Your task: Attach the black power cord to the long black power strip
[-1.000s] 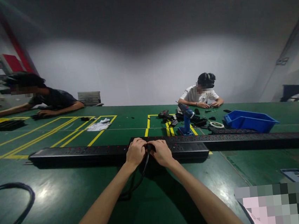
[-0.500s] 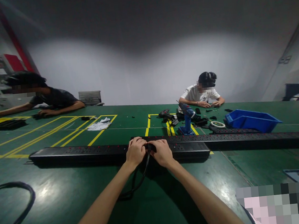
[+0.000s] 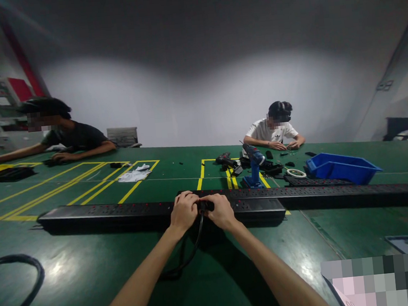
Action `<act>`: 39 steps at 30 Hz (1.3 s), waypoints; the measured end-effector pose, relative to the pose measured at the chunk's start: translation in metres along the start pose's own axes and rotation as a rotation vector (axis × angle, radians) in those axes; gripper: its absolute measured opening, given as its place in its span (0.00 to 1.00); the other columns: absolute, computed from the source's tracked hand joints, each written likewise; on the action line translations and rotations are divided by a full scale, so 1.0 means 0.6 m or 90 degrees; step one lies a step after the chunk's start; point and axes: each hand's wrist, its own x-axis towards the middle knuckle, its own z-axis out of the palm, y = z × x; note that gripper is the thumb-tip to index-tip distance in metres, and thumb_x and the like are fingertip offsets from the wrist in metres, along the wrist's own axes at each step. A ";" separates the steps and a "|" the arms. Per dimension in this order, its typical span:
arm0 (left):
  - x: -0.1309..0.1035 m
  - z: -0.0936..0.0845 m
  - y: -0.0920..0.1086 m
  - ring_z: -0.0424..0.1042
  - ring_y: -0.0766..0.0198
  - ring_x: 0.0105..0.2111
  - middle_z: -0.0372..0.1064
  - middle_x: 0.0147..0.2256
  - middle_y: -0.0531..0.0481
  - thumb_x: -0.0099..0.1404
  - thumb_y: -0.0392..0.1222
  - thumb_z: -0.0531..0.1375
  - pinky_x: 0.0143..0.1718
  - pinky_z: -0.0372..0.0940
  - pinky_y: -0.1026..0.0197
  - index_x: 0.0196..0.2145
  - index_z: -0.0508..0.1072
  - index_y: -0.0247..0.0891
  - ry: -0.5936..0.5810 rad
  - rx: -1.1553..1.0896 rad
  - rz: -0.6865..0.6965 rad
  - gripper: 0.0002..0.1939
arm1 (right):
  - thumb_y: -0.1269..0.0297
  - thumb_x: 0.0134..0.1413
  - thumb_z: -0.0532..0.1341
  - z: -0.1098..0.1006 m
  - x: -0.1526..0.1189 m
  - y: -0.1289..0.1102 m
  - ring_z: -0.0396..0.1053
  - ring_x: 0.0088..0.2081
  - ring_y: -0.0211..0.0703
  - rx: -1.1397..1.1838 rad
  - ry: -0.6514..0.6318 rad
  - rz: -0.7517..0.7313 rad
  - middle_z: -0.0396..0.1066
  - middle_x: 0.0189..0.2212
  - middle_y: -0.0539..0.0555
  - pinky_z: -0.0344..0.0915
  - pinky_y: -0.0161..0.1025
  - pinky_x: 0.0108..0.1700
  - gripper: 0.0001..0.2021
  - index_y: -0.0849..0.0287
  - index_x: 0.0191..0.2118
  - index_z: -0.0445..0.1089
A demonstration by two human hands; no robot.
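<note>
A long black power strip (image 3: 102, 215) with sockets and small red parts lies across the green table in front of me. My left hand (image 3: 185, 211) is closed over its near edge, fingers on the top face and thumb towards the middle. Close beside it, my right hand (image 3: 219, 211) pinches a black plug (image 3: 203, 206) against the strip. From the plug a black cable (image 3: 197, 244) hangs down and curves left over the table. My fingers partly hide the plug, so its fit in the strip cannot be seen.
Another long power strip (image 3: 356, 196) runs behind to the right. Beyond stand a blue cordless drill (image 3: 254, 165), a blue bin (image 3: 344, 167) and a tape roll (image 3: 296, 173). Two people work across the table. A cable loop (image 3: 38, 272) lies at left, white papers (image 3: 134, 174) further back.
The view has shifted slightly, so the whole scene sits a little lower. Both hands stay at the same spot on the strip, with the plug between them.
</note>
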 end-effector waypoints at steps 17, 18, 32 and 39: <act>0.001 -0.001 -0.004 0.63 0.53 0.52 0.74 0.45 0.48 0.62 0.34 0.51 0.53 0.58 0.49 0.39 0.76 0.42 -0.013 0.001 0.002 0.15 | 0.68 0.51 0.65 0.000 -0.004 -0.010 0.66 0.46 0.44 0.001 0.022 0.005 0.75 0.43 0.49 0.50 0.43 0.53 0.17 0.49 0.48 0.72; 0.001 -0.001 -0.004 0.63 0.53 0.52 0.74 0.44 0.48 0.62 0.34 0.51 0.53 0.57 0.49 0.39 0.76 0.42 -0.011 0.001 0.000 0.15 | 0.68 0.50 0.66 -0.001 -0.004 -0.010 0.66 0.46 0.44 0.005 0.022 0.000 0.75 0.42 0.49 0.51 0.43 0.53 0.17 0.48 0.47 0.72; 0.001 0.003 -0.008 0.63 0.53 0.53 0.74 0.45 0.48 0.62 0.34 0.51 0.53 0.57 0.49 0.40 0.76 0.42 -0.021 -0.006 -0.005 0.15 | 0.69 0.52 0.63 0.004 -0.009 -0.010 0.65 0.47 0.44 -0.021 0.034 -0.007 0.73 0.44 0.51 0.51 0.44 0.54 0.18 0.50 0.50 0.70; 0.000 -0.001 -0.003 0.63 0.53 0.52 0.74 0.44 0.48 0.61 0.34 0.51 0.53 0.58 0.49 0.38 0.76 0.43 -0.012 -0.016 -0.005 0.15 | 0.67 0.52 0.64 0.006 -0.017 -0.012 0.65 0.49 0.47 -0.031 0.068 -0.044 0.72 0.46 0.53 0.54 0.45 0.55 0.18 0.53 0.50 0.70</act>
